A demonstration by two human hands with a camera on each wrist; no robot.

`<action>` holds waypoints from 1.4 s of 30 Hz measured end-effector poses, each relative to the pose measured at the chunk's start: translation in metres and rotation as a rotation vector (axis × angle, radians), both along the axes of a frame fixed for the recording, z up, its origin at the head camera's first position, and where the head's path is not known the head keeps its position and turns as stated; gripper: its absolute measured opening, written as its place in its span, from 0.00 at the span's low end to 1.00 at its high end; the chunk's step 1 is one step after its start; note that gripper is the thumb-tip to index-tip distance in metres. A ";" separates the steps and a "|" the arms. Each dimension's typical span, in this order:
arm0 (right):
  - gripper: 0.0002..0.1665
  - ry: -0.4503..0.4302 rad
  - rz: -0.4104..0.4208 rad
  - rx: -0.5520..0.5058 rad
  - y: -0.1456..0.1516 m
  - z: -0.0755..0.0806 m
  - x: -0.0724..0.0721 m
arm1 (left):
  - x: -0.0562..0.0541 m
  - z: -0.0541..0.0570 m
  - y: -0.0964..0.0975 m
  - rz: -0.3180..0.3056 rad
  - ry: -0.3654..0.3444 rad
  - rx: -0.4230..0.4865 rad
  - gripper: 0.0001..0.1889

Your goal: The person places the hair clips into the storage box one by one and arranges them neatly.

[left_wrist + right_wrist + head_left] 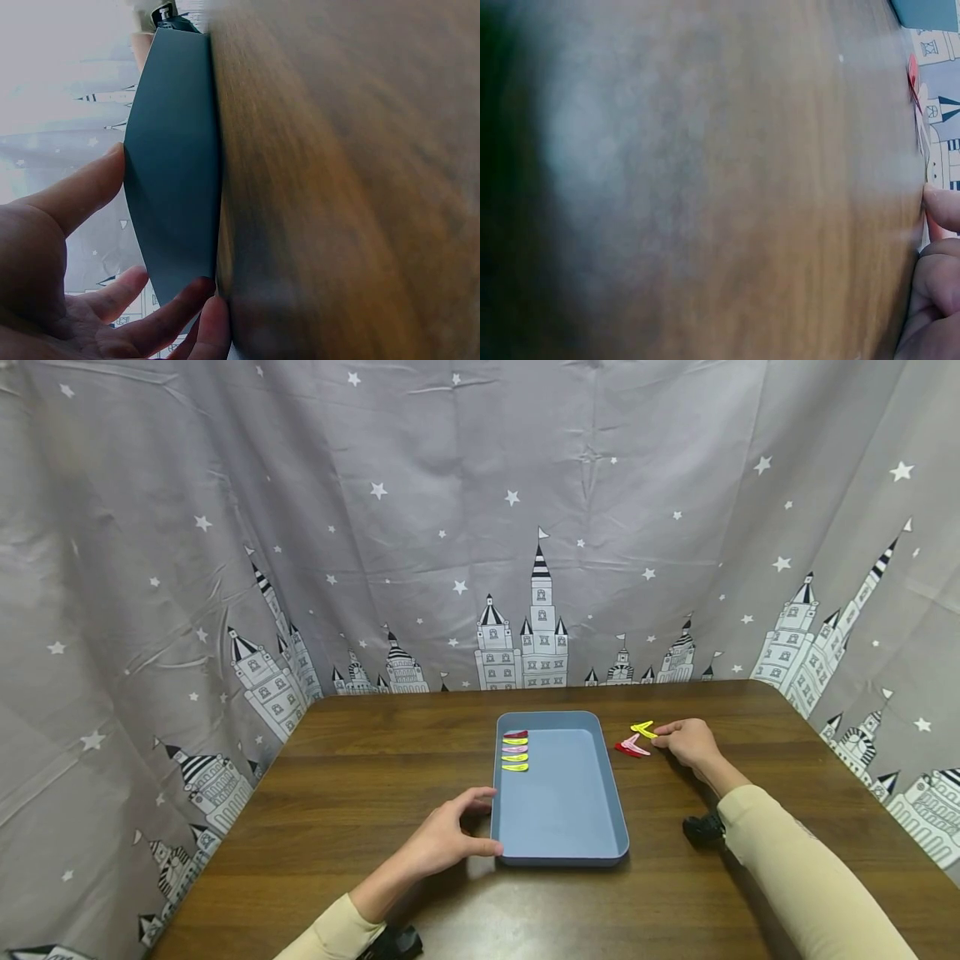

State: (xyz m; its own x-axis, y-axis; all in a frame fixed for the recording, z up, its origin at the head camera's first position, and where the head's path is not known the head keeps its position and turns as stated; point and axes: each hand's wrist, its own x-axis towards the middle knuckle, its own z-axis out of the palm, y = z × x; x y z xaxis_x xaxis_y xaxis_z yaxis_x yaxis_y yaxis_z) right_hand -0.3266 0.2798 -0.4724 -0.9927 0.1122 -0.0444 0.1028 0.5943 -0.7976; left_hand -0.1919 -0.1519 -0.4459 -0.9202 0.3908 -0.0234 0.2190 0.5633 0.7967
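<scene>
A shallow blue-grey tray (562, 793) lies on the wooden table. Several snap hair clips (515, 749), dark red, yellow and pink, form a column along its upper left inside. My left hand (442, 839) rests at the tray's left wall, thumb by the near corner and fingers spread. In the left wrist view its thumb (101, 176) touches the rim and other fingertips meet the wall low down. Right of the tray, my right hand (688, 743) pinches the end of a yellow hair clip (645, 732). Pink (633, 745) and red clips (624, 750) lie beside it, overlapping.
A grey curtain (420, 527) printed with castles and stars hangs behind the table (375, 752). Black straps with wrist cameras (702, 830) sit under both forearms, low over the tabletop.
</scene>
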 end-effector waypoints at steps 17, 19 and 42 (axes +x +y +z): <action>0.19 -0.033 -0.001 -0.130 0.000 0.007 0.002 | -0.001 -0.002 0.000 -0.003 0.012 0.000 0.42; 0.19 -0.039 -0.001 -0.142 0.001 0.008 0.003 | -0.001 -0.002 0.000 -0.003 0.011 0.002 0.42; 0.20 -0.011 0.077 -0.135 -0.010 0.038 -0.002 | -0.002 -0.003 -0.002 -0.014 0.018 0.004 0.42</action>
State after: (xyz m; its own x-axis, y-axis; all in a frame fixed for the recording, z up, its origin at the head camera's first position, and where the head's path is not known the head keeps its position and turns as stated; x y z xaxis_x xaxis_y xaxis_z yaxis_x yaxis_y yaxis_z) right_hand -0.3286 0.2701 -0.4347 -0.9975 0.0279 -0.0646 0.0700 0.4886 -0.8697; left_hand -0.1935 -0.1535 -0.4484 -0.9149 0.4036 -0.0055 0.2410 0.5570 0.7948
